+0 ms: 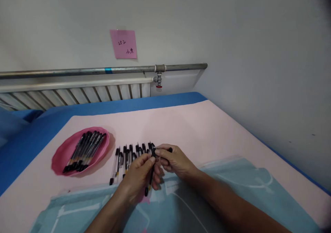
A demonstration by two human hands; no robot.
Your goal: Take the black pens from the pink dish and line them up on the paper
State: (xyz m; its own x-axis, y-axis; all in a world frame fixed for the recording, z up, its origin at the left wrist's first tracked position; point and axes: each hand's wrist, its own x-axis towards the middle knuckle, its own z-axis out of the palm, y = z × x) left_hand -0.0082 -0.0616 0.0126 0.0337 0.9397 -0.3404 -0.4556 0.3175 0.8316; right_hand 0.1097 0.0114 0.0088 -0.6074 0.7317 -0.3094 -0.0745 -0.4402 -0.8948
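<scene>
My left hand (138, 178) is closed round the barrel of a black pen (151, 172), which hangs tip-down. My right hand (173, 160) pinches the top end of that same pen, with something black in its fingers that may be a cap. Both hands meet low in the middle of the view. Just behind them a row of several black pens (126, 157) lies side by side on the pink sheet (193, 129). To the left, a pink oval tray (58, 157) holds several more black pens (86, 150).
A light blue cloth (232, 188) with white lines lies under my forearms. Blue bedding (26, 140) borders the pink sheet. Behind are a white radiator (77, 93), a metal pipe (103, 70) with a red valve, and a pink sticky note (123, 44) on the wall.
</scene>
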